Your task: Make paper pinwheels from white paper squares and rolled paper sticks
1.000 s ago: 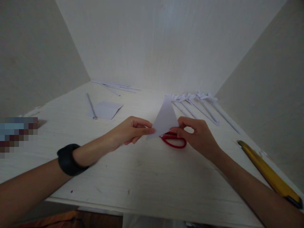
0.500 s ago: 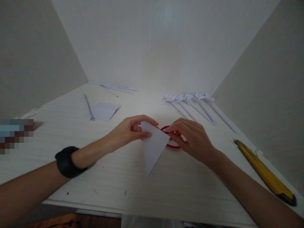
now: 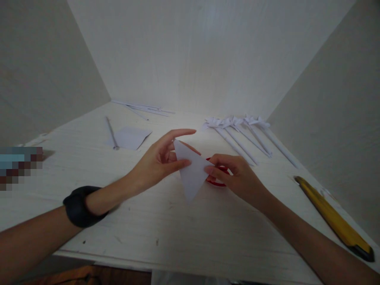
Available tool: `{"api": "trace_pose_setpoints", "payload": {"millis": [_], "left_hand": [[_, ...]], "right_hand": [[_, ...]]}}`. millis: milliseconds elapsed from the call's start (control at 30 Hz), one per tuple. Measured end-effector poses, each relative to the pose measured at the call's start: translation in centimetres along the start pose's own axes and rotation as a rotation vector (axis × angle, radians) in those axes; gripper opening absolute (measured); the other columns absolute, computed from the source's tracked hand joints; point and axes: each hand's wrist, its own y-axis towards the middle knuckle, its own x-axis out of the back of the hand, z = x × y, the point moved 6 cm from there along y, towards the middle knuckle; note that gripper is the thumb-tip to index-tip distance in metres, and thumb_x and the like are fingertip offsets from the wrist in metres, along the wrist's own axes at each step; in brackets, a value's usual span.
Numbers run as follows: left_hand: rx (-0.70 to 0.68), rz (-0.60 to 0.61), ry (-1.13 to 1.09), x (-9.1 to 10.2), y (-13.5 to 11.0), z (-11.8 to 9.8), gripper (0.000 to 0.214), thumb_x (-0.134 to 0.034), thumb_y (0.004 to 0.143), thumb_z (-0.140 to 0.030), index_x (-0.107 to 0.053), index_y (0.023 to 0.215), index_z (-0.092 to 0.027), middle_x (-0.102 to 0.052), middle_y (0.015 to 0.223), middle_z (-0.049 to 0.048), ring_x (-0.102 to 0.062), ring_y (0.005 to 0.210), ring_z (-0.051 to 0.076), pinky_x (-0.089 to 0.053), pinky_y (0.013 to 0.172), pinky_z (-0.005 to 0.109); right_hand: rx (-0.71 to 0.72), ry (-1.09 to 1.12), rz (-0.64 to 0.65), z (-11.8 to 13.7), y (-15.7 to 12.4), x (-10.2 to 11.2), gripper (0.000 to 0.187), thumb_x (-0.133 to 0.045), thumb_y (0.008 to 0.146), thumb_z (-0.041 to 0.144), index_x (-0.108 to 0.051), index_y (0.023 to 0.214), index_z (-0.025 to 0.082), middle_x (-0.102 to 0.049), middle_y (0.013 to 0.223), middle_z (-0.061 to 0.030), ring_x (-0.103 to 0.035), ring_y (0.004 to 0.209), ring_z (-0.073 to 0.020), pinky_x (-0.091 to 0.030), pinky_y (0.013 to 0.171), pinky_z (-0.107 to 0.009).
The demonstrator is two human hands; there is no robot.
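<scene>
A white paper triangle [image 3: 191, 170] is held up over the table between both hands, one corner pointing down. My left hand [image 3: 163, 156] grips its left side, thumb on the near face and index finger stretched out above the top edge. With thumb and fingers, my right hand [image 3: 233, 170] pinches the triangle's right corner. Behind that hand lies a red-handled tool, probably scissors [image 3: 218, 183]; its loops show partly and the rest is hidden.
Several paper pinwheels on rolled sticks [image 3: 234, 138] lie at the back right. Thin paper rolls [image 3: 142, 107] rest at the back left. A paper sheet [image 3: 130, 137] lies with a paper tube [image 3: 111, 132] over it. A yellow box cutter [image 3: 332, 217] sits along the right edge.
My right hand has closed on the paper's right corner. My left index finger has lifted off the top edge, and the triangle's lower corner has swung up and slightly right.
</scene>
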Motion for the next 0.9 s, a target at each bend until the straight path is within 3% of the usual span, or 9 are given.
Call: {"api": "trace_pose_setpoints", "payload": {"millis": [167,233,333,467,700,900], "left_hand": [[0.093,-0.051,-0.112,0.0,0.0,1.1,0.084,-0.074,0.070,-0.020,-0.028,0.140,-0.025,-0.069,0.106,0.0085,-0.068,0.090,0.021,-0.054,0.079,0.033],[0.160,-0.027,-0.130,-0.2,-0.2,1.7,0.076,-0.075,0.069,-0.021,-0.037,0.135,-0.023,-0.069,0.104,0.0082,-0.067,0.092,0.022,-0.053,0.081,0.035],[0.286,0.102,-0.144,-1.2,-0.6,2.4,0.050,-0.073,0.072,-0.023,-0.055,0.119,-0.019,-0.071,0.100,0.0079,-0.068,0.091,0.022,-0.051,0.084,0.036],[0.364,0.231,-0.162,-2.1,-1.0,2.6,0.032,-0.067,0.079,-0.028,-0.063,0.109,-0.017,-0.073,0.092,0.0085,-0.069,0.079,0.020,-0.053,0.074,0.033],[0.385,0.217,-0.143,-1.6,-0.8,3.1,0.018,-0.068,0.076,-0.026,-0.070,0.090,-0.015,-0.073,0.078,0.0049,-0.068,0.069,0.016,-0.052,0.069,0.029],[0.389,0.213,-0.133,-1.3,-0.7,3.6,0.019,-0.073,0.072,-0.021,-0.071,0.091,-0.017,-0.074,0.082,0.0032,-0.068,0.074,0.015,-0.051,0.075,0.028]], "right_hand": [[-0.025,0.079,-0.089,0.0,0.1,0.4,0.023,-0.060,0.082,0.032,-0.059,0.064,0.017,-0.058,0.055,0.0024,-0.051,0.052,-0.0080,-0.039,0.051,-0.019],[-0.050,0.133,-0.098,0.0,0.1,0.2,0.024,-0.061,0.081,0.032,-0.059,0.063,0.016,-0.057,0.054,0.0026,-0.050,0.050,-0.0077,-0.039,0.049,-0.019],[-0.092,0.246,-0.055,-0.2,0.0,-0.5,0.024,-0.062,0.080,0.035,-0.059,0.065,0.016,-0.058,0.056,0.0013,-0.049,0.050,-0.0077,-0.038,0.046,-0.019],[-0.113,0.325,-0.021,-0.4,-0.2,-1.0,0.026,-0.064,0.079,0.038,-0.058,0.066,0.016,-0.060,0.059,0.0003,-0.051,0.050,-0.0079,-0.039,0.046,-0.019],[-0.116,0.298,0.004,-0.3,-0.3,-1.5,0.027,-0.061,0.080,0.036,-0.054,0.063,0.016,-0.058,0.057,0.0010,-0.050,0.049,-0.0075,-0.040,0.047,-0.019],[-0.142,0.280,0.007,-0.6,-0.2,-1.2,0.031,-0.061,0.079,0.040,-0.052,0.062,0.016,-0.056,0.056,0.0014,-0.049,0.048,-0.0073,-0.037,0.045,-0.019]]}}
